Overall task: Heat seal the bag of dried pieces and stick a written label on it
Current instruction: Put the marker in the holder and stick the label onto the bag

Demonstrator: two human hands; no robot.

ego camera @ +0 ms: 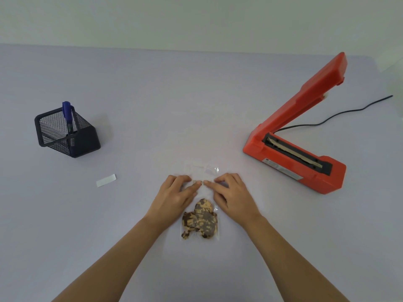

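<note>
A clear plastic bag (201, 171) lies flat on the table in front of me, with brown and tan dried pieces (200, 220) bunched at its near end. My left hand (176, 194) and my right hand (231, 192) press down on the bag's middle, fingertips nearly meeting. The bag's far end sticks out beyond my fingers. A red heat sealer (294, 158) stands to the right with its arm raised. A white label strip (106, 180) lies to the left. A blue marker (68, 118) stands in a black mesh holder (65, 134).
The sealer's black cord (340, 114) runs off to the far right across the light purple table (152, 94). A pale wall rises behind the table's far edge.
</note>
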